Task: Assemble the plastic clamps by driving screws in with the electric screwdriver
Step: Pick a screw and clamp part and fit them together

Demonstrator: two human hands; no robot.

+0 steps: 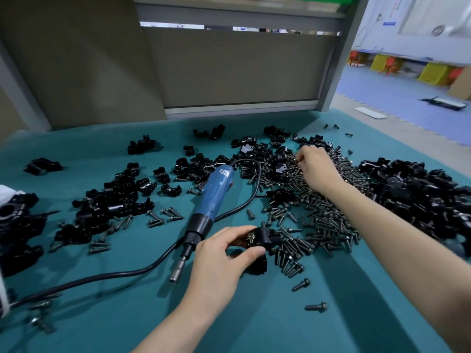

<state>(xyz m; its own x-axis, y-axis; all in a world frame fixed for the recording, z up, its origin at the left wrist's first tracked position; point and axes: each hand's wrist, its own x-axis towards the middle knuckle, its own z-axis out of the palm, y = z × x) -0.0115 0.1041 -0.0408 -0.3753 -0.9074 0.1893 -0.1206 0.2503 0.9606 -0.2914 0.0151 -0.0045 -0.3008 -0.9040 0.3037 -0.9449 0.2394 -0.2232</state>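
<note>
The job looks to be in its middle stretch. Left of the electric screwdriver (214, 197) black clamp halves (114, 200) lie scattered, and further left, at the bench (254, 314) edge, darker pieces (15, 220) may be finished units, though I cannot tell for sure. Right of the screwdriver lies a broad screw pile (318, 212), with a heap of clamp parts (420, 194) beyond it, so plenty is left to do.

The left hand (219, 261) is just right of the screwdriver's bit, its grip closed round one clamp (265, 239). A screw (251, 236) is seated in the clamp head up, probably not yet driven. The right hand (316, 169) reaches into the far side of the screw pile, fingers bunched downward. Whether that grip has a screw I cannot tell.

The screwdriver lies flat on the bench with no hand on it. Its long axis runs diagonally, with the bit pointing toward the person and leftward and the cord (127, 272) end pointing away.
</note>
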